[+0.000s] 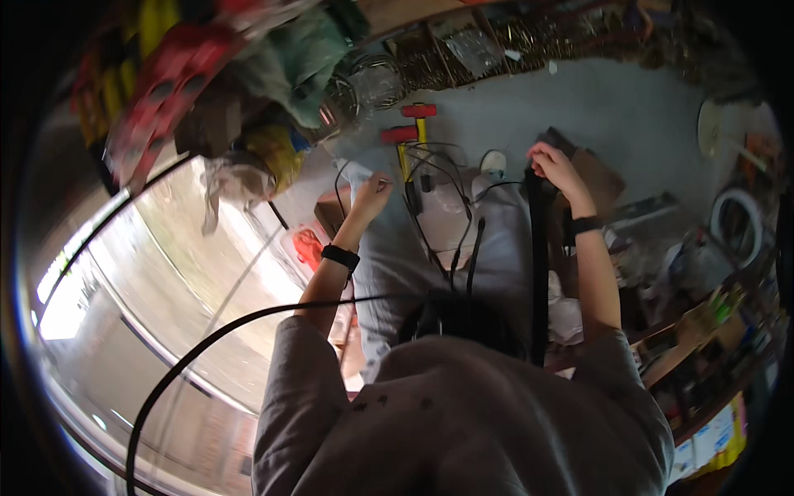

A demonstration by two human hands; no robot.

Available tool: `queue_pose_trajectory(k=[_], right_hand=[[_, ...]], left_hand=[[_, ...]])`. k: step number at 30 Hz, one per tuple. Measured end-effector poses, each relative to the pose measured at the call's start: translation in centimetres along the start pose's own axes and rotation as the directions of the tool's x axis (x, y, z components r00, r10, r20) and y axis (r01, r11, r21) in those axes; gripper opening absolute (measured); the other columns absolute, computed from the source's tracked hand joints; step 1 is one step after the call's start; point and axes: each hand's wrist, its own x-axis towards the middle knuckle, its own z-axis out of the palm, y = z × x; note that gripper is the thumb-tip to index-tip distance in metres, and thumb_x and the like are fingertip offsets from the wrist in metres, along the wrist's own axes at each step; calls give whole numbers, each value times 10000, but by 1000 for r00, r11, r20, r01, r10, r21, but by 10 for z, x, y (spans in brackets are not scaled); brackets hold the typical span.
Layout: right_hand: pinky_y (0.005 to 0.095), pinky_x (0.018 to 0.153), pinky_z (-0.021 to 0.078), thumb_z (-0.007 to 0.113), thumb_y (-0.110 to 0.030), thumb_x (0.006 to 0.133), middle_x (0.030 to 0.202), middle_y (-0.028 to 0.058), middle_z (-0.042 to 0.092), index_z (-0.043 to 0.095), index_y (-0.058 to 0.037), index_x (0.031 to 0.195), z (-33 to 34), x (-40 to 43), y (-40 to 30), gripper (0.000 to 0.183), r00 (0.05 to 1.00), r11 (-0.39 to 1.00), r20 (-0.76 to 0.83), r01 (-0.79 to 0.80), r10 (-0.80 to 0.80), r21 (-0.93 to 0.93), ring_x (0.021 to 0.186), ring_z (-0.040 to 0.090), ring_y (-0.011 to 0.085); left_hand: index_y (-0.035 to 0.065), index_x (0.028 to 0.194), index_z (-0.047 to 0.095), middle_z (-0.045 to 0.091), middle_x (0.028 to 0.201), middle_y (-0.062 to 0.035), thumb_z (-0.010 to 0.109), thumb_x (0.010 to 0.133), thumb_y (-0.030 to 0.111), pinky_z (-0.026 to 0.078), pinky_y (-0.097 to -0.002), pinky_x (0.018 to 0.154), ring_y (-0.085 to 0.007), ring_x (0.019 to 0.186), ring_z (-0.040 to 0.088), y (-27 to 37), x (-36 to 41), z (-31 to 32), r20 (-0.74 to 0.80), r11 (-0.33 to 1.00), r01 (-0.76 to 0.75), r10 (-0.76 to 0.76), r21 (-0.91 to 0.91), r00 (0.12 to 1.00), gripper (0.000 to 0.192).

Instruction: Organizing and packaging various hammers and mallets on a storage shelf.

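Note:
My left hand (372,197) hangs above my left thigh, its fingers curled inward; whether anything is between them is too blurred to tell. To the right, my right hand (552,166) is loosely curled beside the top of a wide black strap (538,260); I cannot tell if the fingers touch it. Between the hands, two hammers with red heads and yellow-and-black handles stand on the floor: a farther hammer (419,111) and a nearer hammer (400,134). Thin black cables (462,198) loop in front of their handles and run back toward my waist.
A brown cardboard box (598,177) lies behind my right wrist. My white shoe (494,162) is on the grey floor (595,99). Divided bins (428,56) line the far side. Stocked shelves (688,347) stand at right; a bright doorway (186,266) opens at left.

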Motion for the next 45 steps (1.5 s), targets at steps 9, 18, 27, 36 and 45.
queue_pose_trajectory(k=[9,18,27,36,45], right_hand=[[388,732,501,493,-214,846,937,188,646,623,-32,971,184,189,237,256,956,964,-152,-260,250,-51,826,633,333],[444,826,466,631,-273,774,999,219,584,577,-5,997,285,300,288,353,895,998,-442,-36,56,55,941,562,394],[394,801,498,703,-276,686,968,127,608,635,-65,949,293,392,245,344,874,967,-477,-194,94,-165,937,582,310],[427,800,489,714,-293,674,992,174,631,590,-52,1044,273,393,243,458,912,973,-354,-230,205,-29,916,602,359],[286,477,419,633,-192,747,596,42,512,541,-25,914,250,287,254,253,741,954,-629,-51,235,297,510,504,128]], left_hand=[[99,1028,604,636,1023,-173,513,859,281,481,-385,814,-312,982,610,-220,192,79,246,772,-122,-45,624,968,266],[-29,951,605,626,957,-227,645,778,461,484,-412,770,-314,914,622,-319,269,164,14,854,267,-306,447,952,522],[24,1142,534,591,1056,-79,766,729,232,453,-333,838,-179,936,561,-353,342,195,-216,915,164,-255,-369,942,517],[110,1140,489,535,916,-23,663,825,181,480,-312,651,-148,796,550,-305,324,166,33,696,487,-556,-528,830,368],[56,1037,517,552,743,-40,663,827,316,417,-280,443,-115,502,513,-209,257,174,-60,736,429,-534,-524,843,365]])
